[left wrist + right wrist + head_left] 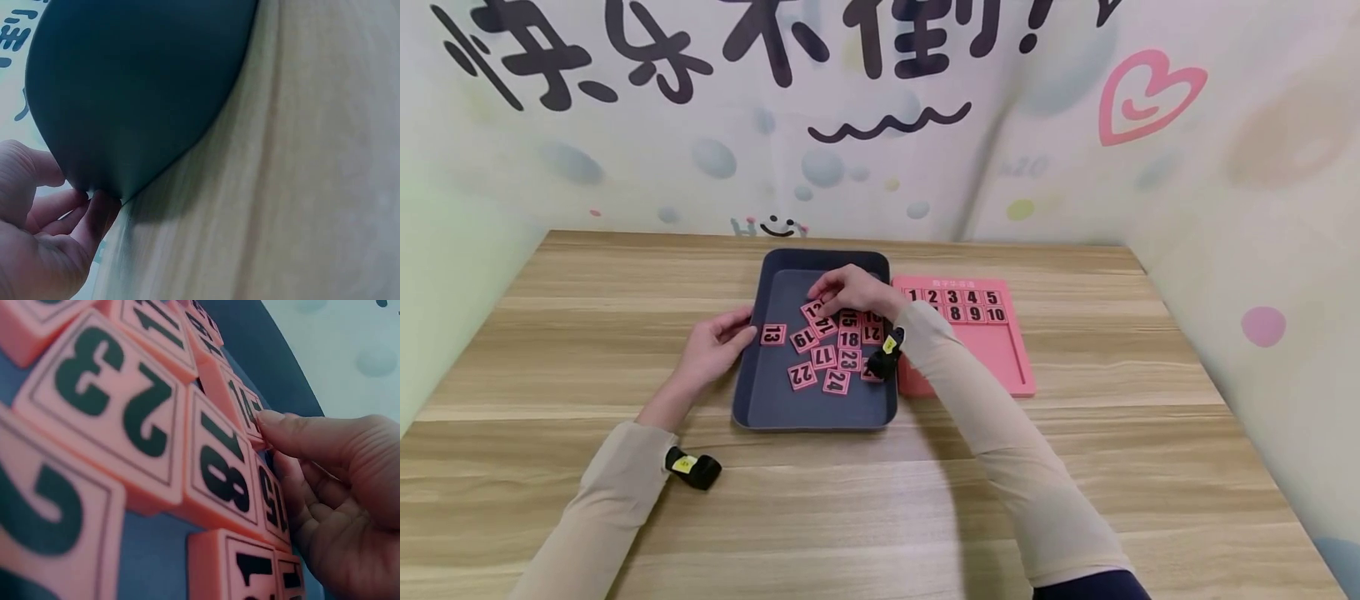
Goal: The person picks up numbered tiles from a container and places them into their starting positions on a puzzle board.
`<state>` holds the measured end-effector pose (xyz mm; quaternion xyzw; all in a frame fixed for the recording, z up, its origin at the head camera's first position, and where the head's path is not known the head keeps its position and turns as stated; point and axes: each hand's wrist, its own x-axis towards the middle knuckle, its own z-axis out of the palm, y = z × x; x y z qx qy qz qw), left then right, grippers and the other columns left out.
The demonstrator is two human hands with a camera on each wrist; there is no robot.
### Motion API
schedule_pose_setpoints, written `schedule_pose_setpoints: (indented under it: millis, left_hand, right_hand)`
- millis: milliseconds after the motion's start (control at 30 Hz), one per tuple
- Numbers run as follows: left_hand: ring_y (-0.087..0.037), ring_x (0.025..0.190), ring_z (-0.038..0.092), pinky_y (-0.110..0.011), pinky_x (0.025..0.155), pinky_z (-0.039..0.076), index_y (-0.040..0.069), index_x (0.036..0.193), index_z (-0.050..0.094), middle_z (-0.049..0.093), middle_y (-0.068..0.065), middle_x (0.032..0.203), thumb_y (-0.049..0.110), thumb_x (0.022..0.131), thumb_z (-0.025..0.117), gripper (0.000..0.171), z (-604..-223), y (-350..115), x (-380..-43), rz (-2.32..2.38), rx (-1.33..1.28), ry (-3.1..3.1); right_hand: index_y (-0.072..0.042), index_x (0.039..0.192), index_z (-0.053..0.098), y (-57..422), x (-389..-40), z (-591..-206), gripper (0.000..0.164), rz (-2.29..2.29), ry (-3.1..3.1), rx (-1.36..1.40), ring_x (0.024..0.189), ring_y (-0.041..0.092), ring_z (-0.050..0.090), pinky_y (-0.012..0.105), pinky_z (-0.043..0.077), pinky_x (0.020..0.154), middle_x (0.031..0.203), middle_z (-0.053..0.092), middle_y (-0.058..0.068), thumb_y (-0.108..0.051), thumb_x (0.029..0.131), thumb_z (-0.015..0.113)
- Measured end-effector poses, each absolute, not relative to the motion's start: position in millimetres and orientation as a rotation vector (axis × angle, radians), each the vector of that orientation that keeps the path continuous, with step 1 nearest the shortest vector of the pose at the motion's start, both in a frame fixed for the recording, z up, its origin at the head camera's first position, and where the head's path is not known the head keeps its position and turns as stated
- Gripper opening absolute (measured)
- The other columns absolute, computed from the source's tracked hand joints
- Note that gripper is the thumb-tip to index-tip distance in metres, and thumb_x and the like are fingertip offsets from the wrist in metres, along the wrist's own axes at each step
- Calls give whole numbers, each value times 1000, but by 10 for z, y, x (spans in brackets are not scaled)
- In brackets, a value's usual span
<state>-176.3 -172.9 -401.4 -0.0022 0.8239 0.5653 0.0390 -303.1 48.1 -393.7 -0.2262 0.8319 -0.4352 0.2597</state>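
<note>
Head view: a person in beige sleeves (1000, 442) works at a wood-grain table (820, 517) before a white printed backdrop (880, 183), one sleeve crossing a flat pink board (994, 342) and a black wristband (886, 357) partly hiding a tile. Square pink tiles with black numbers (849, 339) lie in a rectangular dark blue-grey tray (775, 408) beside the board. The left wrist view adds the tray's smooth outer side, where the left hand (709, 346) sets half-bent fingertips; whether they grip cannot be told. Only the right wrist view shows closely the right hand (859, 289), nearly closed, its thumb touching tile 14 (242, 400); a firm pinch cannot be confirmed. At least thirteen tiles show in the tray, nine on the board.
</note>
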Motion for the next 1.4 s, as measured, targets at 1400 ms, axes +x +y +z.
schedule_pose_setpoints:
  millis: [1400]
  left_hand:
    - [-32,120,47,-6,83,42,-9,135,42,46,-26,135,4,96,49,42,-4006,-1709,-1781,1760,2,2514]
  right_hand:
    - [1,101,64,1413,-2691,-3345,25,-1078,2580,-780,82,20,57,30,52,75,89,62,11,-4,78,73]
